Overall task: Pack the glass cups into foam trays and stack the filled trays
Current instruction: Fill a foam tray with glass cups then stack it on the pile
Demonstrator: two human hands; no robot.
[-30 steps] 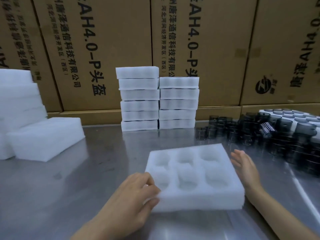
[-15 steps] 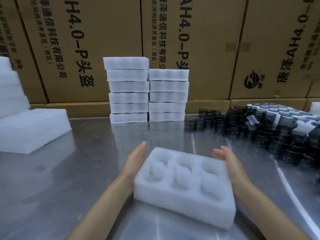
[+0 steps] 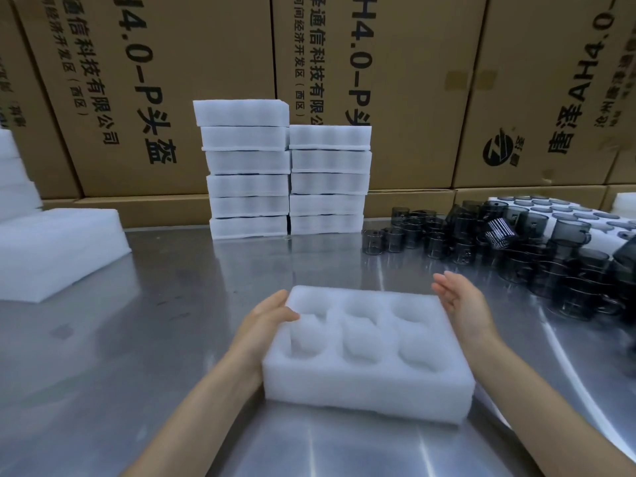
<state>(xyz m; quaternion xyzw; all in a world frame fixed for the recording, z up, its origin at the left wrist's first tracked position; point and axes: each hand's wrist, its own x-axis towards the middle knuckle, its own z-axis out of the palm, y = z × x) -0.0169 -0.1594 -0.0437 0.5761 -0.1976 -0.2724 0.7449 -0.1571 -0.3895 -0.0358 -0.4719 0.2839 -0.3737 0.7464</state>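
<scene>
A white foam tray (image 3: 368,373) with several empty round pockets lies on the metal table right in front of me. My left hand (image 3: 265,321) holds its left side, thumb hooked over the rim at the far left pocket. My right hand (image 3: 461,304) is open, palm turned toward the tray's far right corner, fingers spread and just off the foam. A crowd of dark smoky glass cups (image 3: 516,249) stands on the table to the right, beyond my right hand.
Two stacks of foam trays (image 3: 247,173) (image 3: 328,177) stand at the back against cardboard boxes (image 3: 172,80). Plain foam blocks (image 3: 58,249) lie at the left. A large white foam sheet (image 3: 564,215) holding more cups sits far right.
My left hand went from the tray's near corner to its left side, thumb now over the rim. My right hand has come a little off the right edge. The tray sits closer to me.
</scene>
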